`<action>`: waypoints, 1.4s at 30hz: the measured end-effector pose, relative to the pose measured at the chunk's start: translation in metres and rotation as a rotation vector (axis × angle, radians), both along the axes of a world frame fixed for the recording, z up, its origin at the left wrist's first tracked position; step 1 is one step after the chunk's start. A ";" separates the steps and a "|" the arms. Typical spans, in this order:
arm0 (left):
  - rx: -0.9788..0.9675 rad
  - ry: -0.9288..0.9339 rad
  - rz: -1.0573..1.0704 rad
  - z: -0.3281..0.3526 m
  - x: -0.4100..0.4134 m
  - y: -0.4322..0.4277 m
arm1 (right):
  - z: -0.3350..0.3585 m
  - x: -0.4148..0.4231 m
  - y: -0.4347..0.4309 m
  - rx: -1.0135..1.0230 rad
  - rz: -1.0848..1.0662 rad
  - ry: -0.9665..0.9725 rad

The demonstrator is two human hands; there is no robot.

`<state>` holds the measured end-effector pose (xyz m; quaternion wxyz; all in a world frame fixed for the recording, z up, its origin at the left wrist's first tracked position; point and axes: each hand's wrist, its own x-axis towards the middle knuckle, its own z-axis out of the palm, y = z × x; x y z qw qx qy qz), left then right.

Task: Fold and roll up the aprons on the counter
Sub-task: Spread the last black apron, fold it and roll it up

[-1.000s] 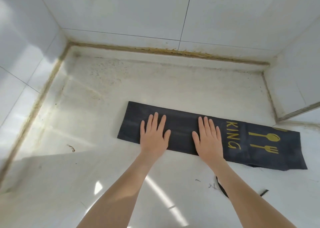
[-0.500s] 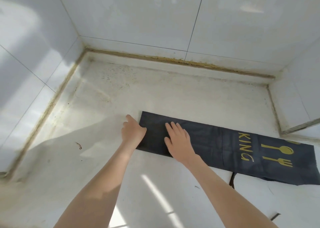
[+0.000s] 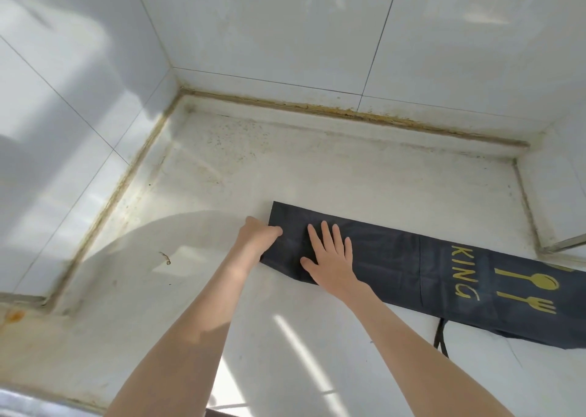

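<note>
Folding done by the look of it: down to one long dark strip of apron (image 3: 396,258), flat on the counter (image 3: 317,169), stretching off to the right of both hands. Gripping the strip's end with the left hand (image 3: 257,236), thumb on top, fingers curled at the edge and seemingly tucked under. Pressing down just right of that with the right hand (image 3: 329,255), palm flat, fingers spread, holding nothing. Looks like the very start of the roll, with no turn made yet. Next up, probably: lifting that end over and tucking it tight, then shifting the right hand clear to the right to make room. Calls for even pressure across the width to keep the roll from coning. Worth minding the strap (image 3: 440,334) trailing out from the near edge, beyond the right forearm; best tucked in before rolling that far. Gold print (image 3: 463,271) far off to the right, last to be wound in.
</note>
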<state>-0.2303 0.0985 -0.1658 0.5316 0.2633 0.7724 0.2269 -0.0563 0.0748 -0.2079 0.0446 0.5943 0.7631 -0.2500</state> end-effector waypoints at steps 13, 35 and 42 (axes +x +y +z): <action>0.231 -0.136 -0.287 0.028 0.027 -0.015 | 0.024 -0.011 0.009 -0.154 -0.379 0.715; 0.234 0.345 -0.181 -0.025 0.055 -0.013 | 0.003 0.011 0.005 0.265 -0.231 0.136; 0.060 0.393 -0.425 -0.008 0.050 0.004 | 0.024 0.004 0.014 -0.121 -0.289 0.321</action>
